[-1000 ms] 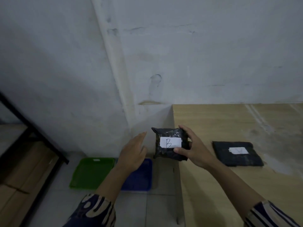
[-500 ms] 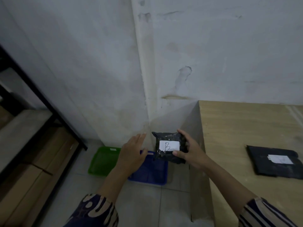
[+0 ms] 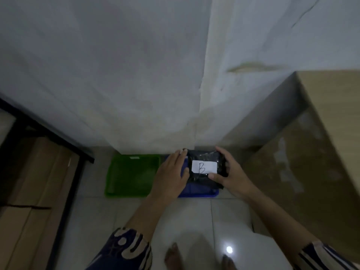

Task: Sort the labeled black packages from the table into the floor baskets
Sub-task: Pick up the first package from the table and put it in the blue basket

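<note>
The right hand (image 3: 231, 177) grips a black package (image 3: 204, 168), its white label marked "B", above the blue basket (image 3: 196, 193) on the floor. The left hand (image 3: 171, 176) lies flat and open against the package's left edge. A green basket (image 3: 132, 176) sits just left of the blue one.

Dim, bluish, soft with motion blur; wide-angle bending at edges; one bright glare spot (image 3: 229, 249) on the floor tiles (image 3: 187, 221)
</note>
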`<state>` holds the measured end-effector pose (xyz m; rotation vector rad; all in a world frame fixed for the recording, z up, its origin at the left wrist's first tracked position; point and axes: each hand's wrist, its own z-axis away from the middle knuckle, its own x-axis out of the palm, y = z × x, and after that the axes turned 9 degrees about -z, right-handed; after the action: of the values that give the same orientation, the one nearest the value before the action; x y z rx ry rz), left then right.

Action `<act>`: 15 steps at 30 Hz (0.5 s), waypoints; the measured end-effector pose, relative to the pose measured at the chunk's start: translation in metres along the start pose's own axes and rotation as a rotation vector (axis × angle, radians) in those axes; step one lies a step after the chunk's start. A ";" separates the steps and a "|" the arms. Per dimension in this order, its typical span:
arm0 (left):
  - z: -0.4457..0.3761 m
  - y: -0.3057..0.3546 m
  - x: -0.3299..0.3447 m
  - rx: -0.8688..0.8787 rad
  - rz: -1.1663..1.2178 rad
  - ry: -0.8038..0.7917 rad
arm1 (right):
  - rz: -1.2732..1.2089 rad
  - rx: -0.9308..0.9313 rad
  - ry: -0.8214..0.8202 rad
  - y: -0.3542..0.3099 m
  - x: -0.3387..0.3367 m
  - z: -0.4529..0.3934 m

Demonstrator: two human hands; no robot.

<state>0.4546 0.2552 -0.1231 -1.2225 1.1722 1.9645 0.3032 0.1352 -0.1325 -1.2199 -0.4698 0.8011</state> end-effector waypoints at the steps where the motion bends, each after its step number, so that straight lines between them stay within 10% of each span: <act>1: -0.010 -0.017 0.014 -0.004 0.002 -0.010 | -0.006 0.011 0.007 0.016 0.011 -0.013; 15: -0.129 -0.232 0.305 -0.068 0.000 -0.055 | -0.005 0.110 0.005 0.323 0.097 -0.195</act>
<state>0.5579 0.2516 -0.5143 -1.1940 1.0861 2.0398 0.4108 0.1254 -0.5071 -1.1182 -0.4199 0.8091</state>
